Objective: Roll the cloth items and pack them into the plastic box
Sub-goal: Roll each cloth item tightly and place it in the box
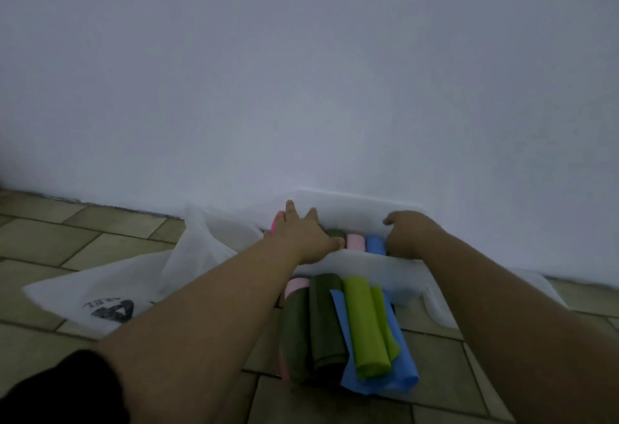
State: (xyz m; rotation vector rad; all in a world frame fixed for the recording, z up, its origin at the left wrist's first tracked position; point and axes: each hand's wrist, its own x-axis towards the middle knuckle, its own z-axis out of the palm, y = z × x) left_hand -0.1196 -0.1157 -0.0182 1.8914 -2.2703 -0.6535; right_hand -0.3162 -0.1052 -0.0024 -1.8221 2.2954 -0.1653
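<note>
The white plastic box (368, 264) stands against the wall. Inside it lie a dark green roll (336, 232), a pale pink roll (355, 242) and a blue roll (375, 244), side by side. My left hand (301, 232) reaches into the box's left end with its fingers spread, the thumb against the dark green roll and a bright pink cloth (276, 221) beside it. My right hand (407, 234) curls down into the right end, round what looks like a green roll (387, 252); only a sliver shows. In front of the box lie rolled cloths: pink (294, 284), dark green (326, 320), lime green (366, 323), and blue (382, 380).
The box sits on thin white sheeting (438, 299) spread over a tiled floor (83, 239). A white bag with a black print (110, 309) lies to the left. The white wall (301, 72) rises directly behind the box.
</note>
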